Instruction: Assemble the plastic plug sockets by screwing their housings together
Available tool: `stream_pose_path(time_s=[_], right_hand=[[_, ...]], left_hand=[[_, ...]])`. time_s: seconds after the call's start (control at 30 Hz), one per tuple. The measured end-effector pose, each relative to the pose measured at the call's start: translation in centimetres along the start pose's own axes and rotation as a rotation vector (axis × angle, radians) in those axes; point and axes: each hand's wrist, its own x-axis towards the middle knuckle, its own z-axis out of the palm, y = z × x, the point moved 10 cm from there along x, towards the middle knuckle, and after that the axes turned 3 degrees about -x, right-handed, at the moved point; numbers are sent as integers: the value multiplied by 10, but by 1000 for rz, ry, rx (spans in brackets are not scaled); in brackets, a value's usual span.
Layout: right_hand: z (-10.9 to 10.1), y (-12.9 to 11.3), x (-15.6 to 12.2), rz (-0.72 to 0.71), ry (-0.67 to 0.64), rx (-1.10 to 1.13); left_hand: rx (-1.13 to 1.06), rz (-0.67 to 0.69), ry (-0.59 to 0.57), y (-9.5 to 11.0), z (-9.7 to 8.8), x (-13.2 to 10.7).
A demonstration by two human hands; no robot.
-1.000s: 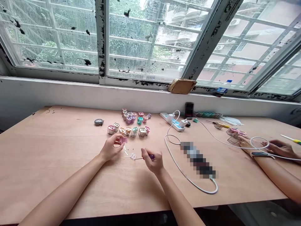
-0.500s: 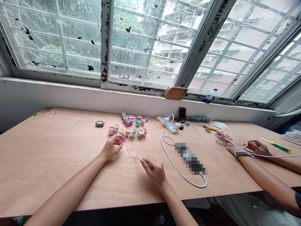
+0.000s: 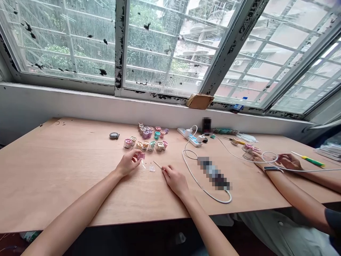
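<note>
My left hand (image 3: 129, 163) is closed on a small pink plastic piece (image 3: 141, 156), pinched at the fingertips just above the table. My right hand (image 3: 176, 180) lies low over the table, its fingers closed round a thin rod-like tool (image 3: 158, 165) whose tip points up and left; the palm hides its rear end. Between the hands a small clear plastic part (image 3: 152, 169) rests on the wood, apart from the tool's tip. Narrow white strips (image 3: 144, 165) lie beside it, near my left fingertips. Several small coloured house-shaped blocks (image 3: 151, 145) stand in a row beyond.
More coloured blocks (image 3: 147, 134) cluster behind, near a round dark object (image 3: 114, 136). A power strip (image 3: 189, 137) and looping white cable (image 3: 186, 174) occupy the right. Farther right, a co-worker's hands (image 3: 289, 161) work near pink blocks and a green-yellow screwdriver (image 3: 312, 161).
The tool's tip has lifted off the clear part and swung up and right. My left hand still holds the pink piece. The whole view has shifted slightly.
</note>
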Motion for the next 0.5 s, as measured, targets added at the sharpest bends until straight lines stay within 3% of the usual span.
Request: stream_pose_path(time_s=[0.23, 0.37, 0.5], right_hand=[[-11, -25, 16, 22, 132, -95], [7, -50, 28, -3, 28, -47], [14, -54, 32, -56, -34, 162]], left_hand=[[-18, -26, -25, 0, 0, 2], [-27, -25, -40, 2, 1, 1], [-62, -53, -63, 3, 3, 0]])
